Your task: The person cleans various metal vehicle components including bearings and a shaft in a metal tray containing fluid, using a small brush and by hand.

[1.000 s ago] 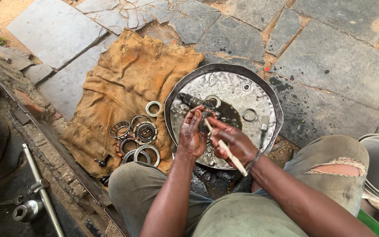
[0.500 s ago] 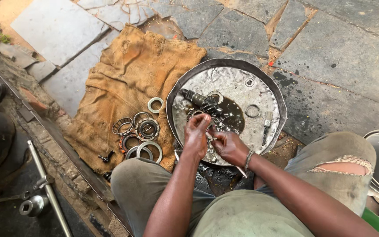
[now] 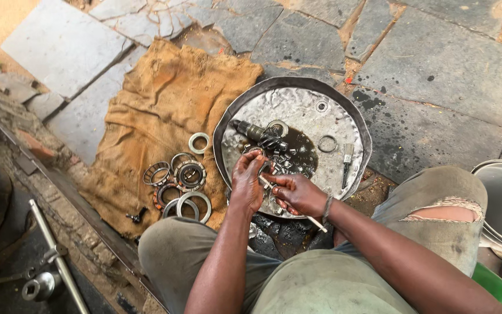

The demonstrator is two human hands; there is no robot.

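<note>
Oil makes everything here slippery, and that looks like the main hazard. The left hand [image 3: 247, 181] is closed around a small dark metal part [image 3: 261, 164], holding it just above the round dented metal pan [image 3: 355, 119], over the dark puddle [image 3: 303, 152] in the pan's middle. The right hand [image 3: 297, 193] is closed on a pale-handled brush [image 3: 289, 200], its head pressed against that part and its handle sticking back toward the person's lap. The two hands are touching, working together over the pan's near edge.

With greasy fingers, the part could slip and drop into the puddle among the other small pieces lying there, splashing dirty liquid onto the trousers or the burlap cloth [image 3: 169, 104]. Hard brushing could likewise flick droplets onto the bearing rings [image 3: 176, 183] laid out on that cloth. The geared shaft [image 3: 257, 133] lies in the pan just beyond the hands; a knock from the knuckles could roll it. A second brush [image 3: 346, 163] rests at the pan's right side, well apart.
</note>
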